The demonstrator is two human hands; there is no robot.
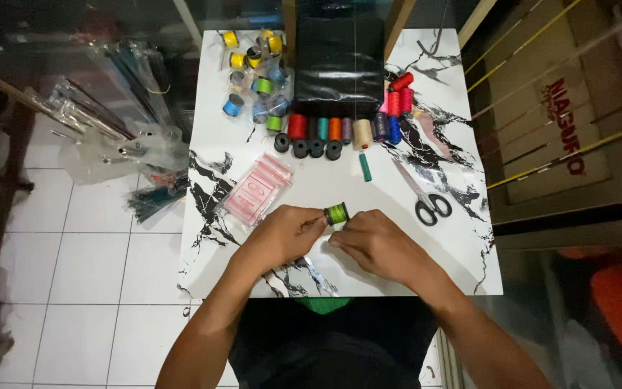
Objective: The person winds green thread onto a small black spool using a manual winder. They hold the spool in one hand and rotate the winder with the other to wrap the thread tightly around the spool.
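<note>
A small green thread spool with black ends sits between my two hands above the white marble-patterned table. My left hand pinches the spool from the left with its fingertips. My right hand is closed at the spool's right side, fingers curled as if pinching the thread end. A thin shiny strip lies on the table just under my hands.
A row of coloured spools and black bobbins lines the table's middle, with a black bag behind. Scissors lie right, a pink packet left, a teal tube centre. Bagged rods lean left.
</note>
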